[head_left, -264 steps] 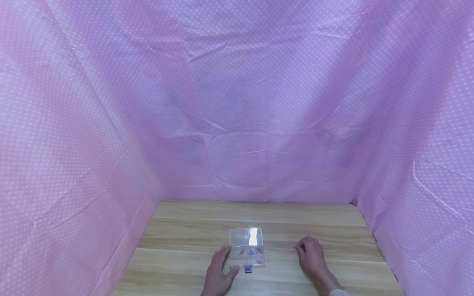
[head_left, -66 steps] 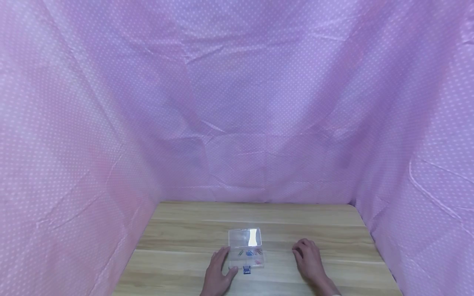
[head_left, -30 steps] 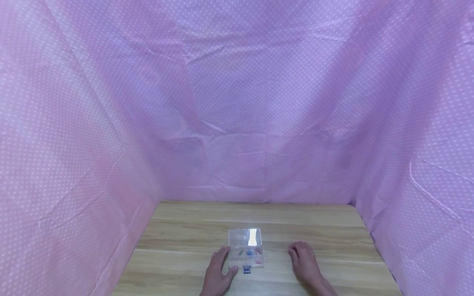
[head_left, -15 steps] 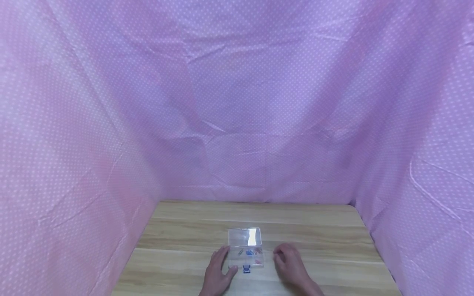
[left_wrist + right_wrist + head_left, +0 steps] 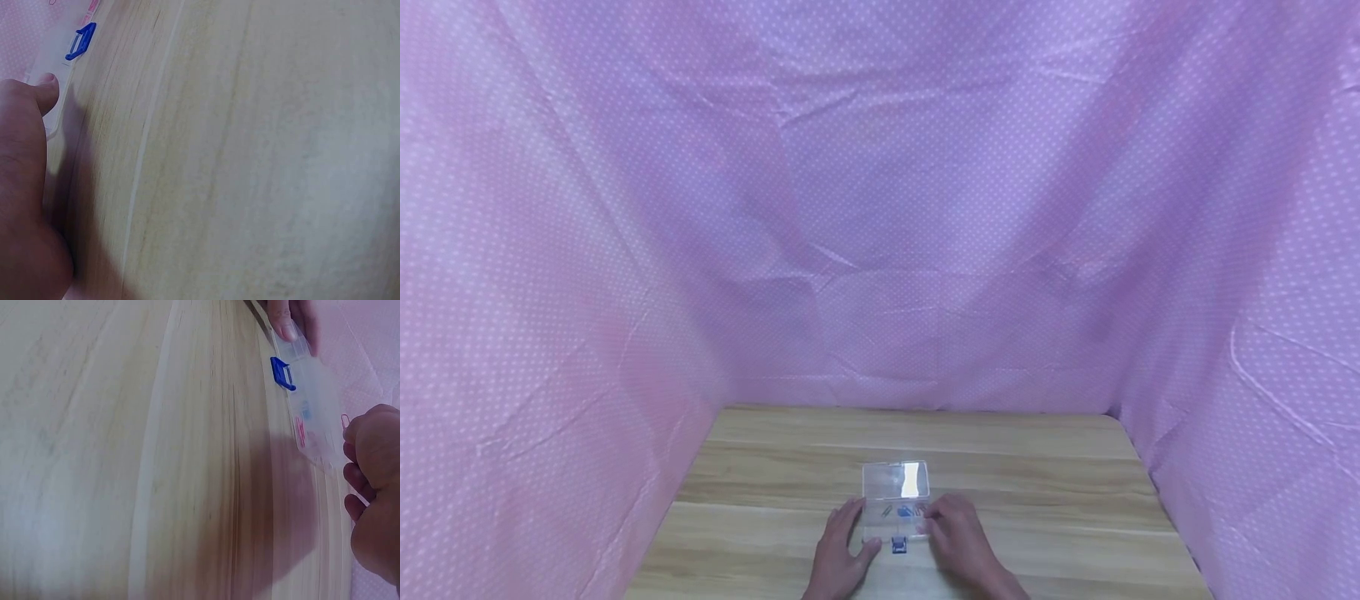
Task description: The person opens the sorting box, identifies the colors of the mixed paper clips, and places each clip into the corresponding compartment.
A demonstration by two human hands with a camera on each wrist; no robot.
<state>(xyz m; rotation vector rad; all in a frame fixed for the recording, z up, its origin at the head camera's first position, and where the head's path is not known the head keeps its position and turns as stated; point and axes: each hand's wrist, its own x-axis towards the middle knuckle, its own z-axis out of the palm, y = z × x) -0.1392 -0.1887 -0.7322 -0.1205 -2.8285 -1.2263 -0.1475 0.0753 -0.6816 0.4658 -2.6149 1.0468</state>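
Note:
A clear plastic compartment box (image 5: pixel 880 529) lies on the table with its lid (image 5: pixel 883 480) folded back and a blue latch (image 5: pixel 899 545) at the front. My left hand (image 5: pixel 837 557) holds its left end, thumb at the front corner, fingers along the side. In the right wrist view, my right hand (image 5: pixel 378 456) pinches a pinkish-red paper clip (image 5: pixel 345 420) over the box's right end. Inside, a green paper clip (image 5: pixel 887 511) and blue paper clips (image 5: pixel 905 512) sit in back compartments; pink paper clips (image 5: pixel 300 432) lie in a front one. My right fingers partly hide the right compartments.
A wood-grain table (image 5: pixel 760 467) carries the box near its middle. Pink cloth (image 5: pixel 880 317) with white dots hangs behind the table and along both sides.
My right hand has moved left across the table to the box's right end, carrying the paper clip. The left hand and the box stay in place.

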